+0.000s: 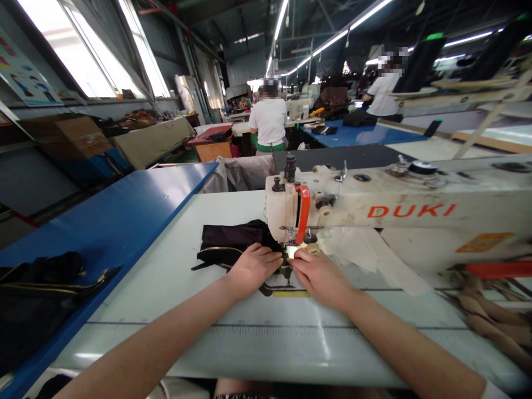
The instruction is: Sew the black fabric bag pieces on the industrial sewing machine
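Observation:
A black fabric piece with a gold zipper (230,241) lies on the pale sewing table (174,288) under the head of a cream sewing machine (374,208) marked DUKI. My left hand (252,267) rests on the fabric's right end, fingers curled and pressed down on it. My right hand (319,274) sits just to the right of it, below the needle area, fingertips pinched together at the fabric's edge. Both hands meet right in front of the presser foot, which they partly hide.
A blue side table (124,216) on the left carries a pile of black pieces with gold trim (37,288). Pale fabric scraps (357,249) lie behind my right hand. Two people in white shirts work at far tables (270,119).

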Available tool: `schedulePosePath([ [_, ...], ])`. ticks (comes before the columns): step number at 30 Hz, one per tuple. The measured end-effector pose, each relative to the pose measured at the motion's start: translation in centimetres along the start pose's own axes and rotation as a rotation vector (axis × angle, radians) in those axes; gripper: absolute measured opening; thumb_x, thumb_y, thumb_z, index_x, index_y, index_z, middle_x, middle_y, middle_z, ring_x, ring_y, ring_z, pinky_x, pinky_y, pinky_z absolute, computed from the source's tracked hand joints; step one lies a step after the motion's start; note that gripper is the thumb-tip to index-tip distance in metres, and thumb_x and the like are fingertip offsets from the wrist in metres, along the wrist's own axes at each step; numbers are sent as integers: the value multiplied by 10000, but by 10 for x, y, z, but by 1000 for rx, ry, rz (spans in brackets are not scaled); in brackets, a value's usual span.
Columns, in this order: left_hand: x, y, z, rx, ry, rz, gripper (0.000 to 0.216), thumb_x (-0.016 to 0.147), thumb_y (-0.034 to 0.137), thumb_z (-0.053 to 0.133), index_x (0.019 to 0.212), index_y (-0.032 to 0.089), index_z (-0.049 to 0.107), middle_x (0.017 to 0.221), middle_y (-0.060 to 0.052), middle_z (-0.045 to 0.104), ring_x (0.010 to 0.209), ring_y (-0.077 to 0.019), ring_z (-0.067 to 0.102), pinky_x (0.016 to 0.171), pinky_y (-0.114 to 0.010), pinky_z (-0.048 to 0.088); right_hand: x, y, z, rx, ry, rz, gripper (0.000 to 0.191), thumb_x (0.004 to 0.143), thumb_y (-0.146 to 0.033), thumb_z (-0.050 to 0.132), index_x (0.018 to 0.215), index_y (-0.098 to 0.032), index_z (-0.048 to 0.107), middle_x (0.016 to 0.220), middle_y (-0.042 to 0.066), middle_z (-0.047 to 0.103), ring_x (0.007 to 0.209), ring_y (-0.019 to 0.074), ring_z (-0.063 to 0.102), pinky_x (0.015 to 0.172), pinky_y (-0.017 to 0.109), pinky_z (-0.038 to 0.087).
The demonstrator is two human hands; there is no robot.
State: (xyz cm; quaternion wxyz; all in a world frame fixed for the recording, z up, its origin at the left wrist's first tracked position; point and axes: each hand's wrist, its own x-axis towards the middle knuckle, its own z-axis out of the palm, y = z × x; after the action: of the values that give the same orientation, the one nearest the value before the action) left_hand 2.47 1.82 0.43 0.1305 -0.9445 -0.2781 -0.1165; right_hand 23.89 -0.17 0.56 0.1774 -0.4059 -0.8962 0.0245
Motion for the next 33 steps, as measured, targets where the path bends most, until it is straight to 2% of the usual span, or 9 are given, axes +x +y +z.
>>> schedulePosePath([
  [7, 1, 1, -1, -4, -37, -16, 202, 926, 204, 488, 1091, 170, 601, 1148, -56, 640, 999, -185, 567, 835, -337, 392, 0, -1, 0, -18, 4, -3, 206, 913, -167, 440, 929, -179, 645, 858, 50, 575, 748, 179, 492, 683, 319, 366],
  [19, 7, -5, 3, -12, -63, -63, 206, 934, 214, 471, 1096, 195, 599, 1135, -41, 644, 997, -173, 564, 839, -323, 389, -1, -3, -2, -23, 29, 42, 213, 922, -185, 433, 935, -187, 645, 866, 57, 596, 837, 204, 505, 763, 342, 389],
  [25, 12, -12, 10, -9, -55, -89, 211, 920, 209, 501, 1108, 191, 597, 1102, -27, 656, 996, -167, 565, 842, -321, 390, -2, -2, 0, -21, 84, 47, 212, 901, -177, 465, 984, -193, 660, 923, 78, 613, 937, 227, 502, 844, 366, 387],
  [33, 12, -12, 11, -32, -24, -105, 199, 918, 201, 500, 1081, 179, 611, 1117, -44, 651, 994, -168, 567, 827, -315, 386, -3, -2, -1, -16, 89, 43, 218, 899, -170, 466, 979, -196, 667, 902, 77, 616, 931, 232, 498, 853, 383, 384],
])
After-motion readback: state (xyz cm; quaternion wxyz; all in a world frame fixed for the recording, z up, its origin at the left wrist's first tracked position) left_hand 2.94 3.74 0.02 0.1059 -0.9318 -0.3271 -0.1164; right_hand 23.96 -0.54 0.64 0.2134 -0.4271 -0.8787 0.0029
